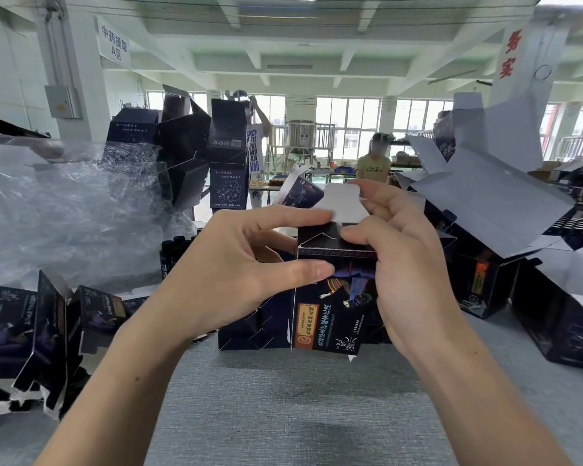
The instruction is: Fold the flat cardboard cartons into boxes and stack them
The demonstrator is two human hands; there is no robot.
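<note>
Flap-closing on dark carton, left hand and right hand fingers pinching it; next, probably tucking white flap in.

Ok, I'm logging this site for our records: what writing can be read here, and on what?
"中药提取 A区": white sign, upper left.
"务实": red, on the right pillar.
"Hello", probably: yellow T-shirt; its second line is blurred.
Held carton: print upside down, too small to read.
Stacked boxes: print too small to read.
</note>
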